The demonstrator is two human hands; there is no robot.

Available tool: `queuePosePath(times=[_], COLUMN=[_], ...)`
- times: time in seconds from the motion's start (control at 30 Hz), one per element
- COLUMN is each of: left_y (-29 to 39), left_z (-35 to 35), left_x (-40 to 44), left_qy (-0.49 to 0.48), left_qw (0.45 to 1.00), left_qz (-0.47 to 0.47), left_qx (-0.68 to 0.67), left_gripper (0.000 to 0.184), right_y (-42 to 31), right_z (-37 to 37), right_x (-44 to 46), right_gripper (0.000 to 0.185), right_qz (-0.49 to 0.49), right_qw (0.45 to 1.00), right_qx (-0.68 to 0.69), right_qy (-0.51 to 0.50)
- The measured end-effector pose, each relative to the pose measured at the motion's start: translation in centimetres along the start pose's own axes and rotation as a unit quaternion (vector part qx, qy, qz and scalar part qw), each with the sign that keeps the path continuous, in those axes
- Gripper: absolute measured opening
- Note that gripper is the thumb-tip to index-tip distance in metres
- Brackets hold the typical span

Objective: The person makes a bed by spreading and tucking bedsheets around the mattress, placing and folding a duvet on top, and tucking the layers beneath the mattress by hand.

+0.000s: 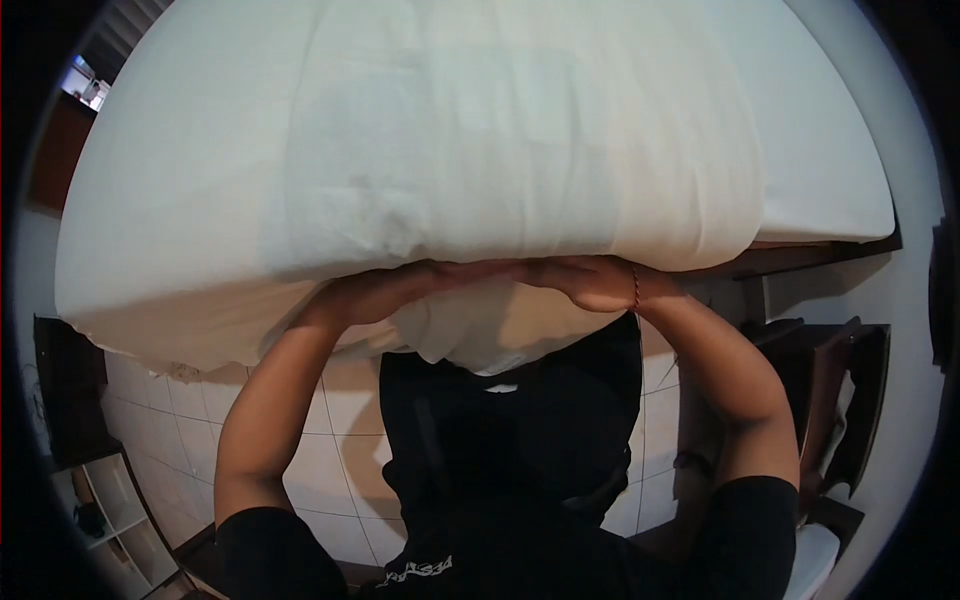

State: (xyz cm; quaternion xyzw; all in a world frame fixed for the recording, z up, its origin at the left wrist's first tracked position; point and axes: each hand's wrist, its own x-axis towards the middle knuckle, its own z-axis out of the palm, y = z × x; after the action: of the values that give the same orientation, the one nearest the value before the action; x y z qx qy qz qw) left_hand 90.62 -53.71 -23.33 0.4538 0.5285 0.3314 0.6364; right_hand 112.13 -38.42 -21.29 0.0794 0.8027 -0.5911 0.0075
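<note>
A large pale cream sheet (520,150) covers a bed in front of me, with a thick, rounded fold along its near edge. My left hand (400,284) lies against the underside of this fold, fingers stretched to the right. From the other side, my right hand (585,282) reaches in under the same edge, its fingers pointing left. The fingertips meet or overlap near the middle, partly hidden by the overhanging fabric. Below both hands, more loose fabric (490,325) hangs down. A thin cord bracelet (636,287) circles my right wrist.
The dark wooden bed frame (800,256) shows at the right, beside a pale wall. Dark wooden furniture (820,400) stands at lower right. A white-and-dark shelf unit (118,520) sits at lower left. Light floor tiles (335,440) run below the bed.
</note>
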Motion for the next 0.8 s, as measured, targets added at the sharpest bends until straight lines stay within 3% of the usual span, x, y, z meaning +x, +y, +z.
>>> queuePosePath(times=[0.07,0.1,0.23,0.3,0.33,0.4,0.43,0.53,0.7,0.8], left_y=[-1.3,-2.0,-3.6,-3.1,-2.6,-2.0,-1.9,-1.8,-0.2,-0.5], left_z=[0.1,0.2,1.5,2.6,3.5,5.4,6.4,9.1,10.8,12.4], left_x=[-0.5,-0.9,-2.4,-3.0,-3.4,-3.7,-3.5,-2.9,-1.8,-0.6], left_qy=[0.004,0.009,0.040,0.044,0.075,0.134,0.133,0.269,0.248,0.316], left_qw=[0.999,0.997,0.976,0.968,0.936,0.840,0.840,0.738,0.685,0.670], left_qz=[0.005,0.013,0.061,0.079,0.103,0.151,0.155,0.185,0.231,0.261], left_qx=[-0.035,-0.070,-0.205,-0.235,-0.327,-0.503,-0.503,-0.591,-0.645,-0.619], left_gripper=[0.049,0.048,0.045,0.044,0.044,0.043,0.043,0.044,0.049,0.052], right_y=[-0.4,0.2,3.7,5.2,5.1,4.4,3.7,1.4,1.8,1.4], right_z=[-1.1,-1.6,-3.0,-2.1,-0.8,2.3,3.3,5.8,6.6,7.0], right_x=[-1.6,-2.6,-7.0,-9.4,-9.9,-9.5,-9.1,-7.5,-5.7,-5.2], right_gripper=[0.031,0.031,0.028,0.033,0.033,0.036,0.036,0.042,0.050,0.053], right_qz=[0.018,0.019,0.085,0.148,0.146,0.042,0.041,-0.035,-0.045,-0.034], right_qw=[0.975,0.975,0.989,0.964,0.964,0.853,0.855,0.690,0.615,0.589], right_qx=[-0.221,-0.219,-0.109,0.162,0.158,0.435,0.432,0.620,0.634,0.612], right_qy=[0.019,0.019,0.047,0.152,0.155,0.287,0.286,0.372,0.467,0.527])
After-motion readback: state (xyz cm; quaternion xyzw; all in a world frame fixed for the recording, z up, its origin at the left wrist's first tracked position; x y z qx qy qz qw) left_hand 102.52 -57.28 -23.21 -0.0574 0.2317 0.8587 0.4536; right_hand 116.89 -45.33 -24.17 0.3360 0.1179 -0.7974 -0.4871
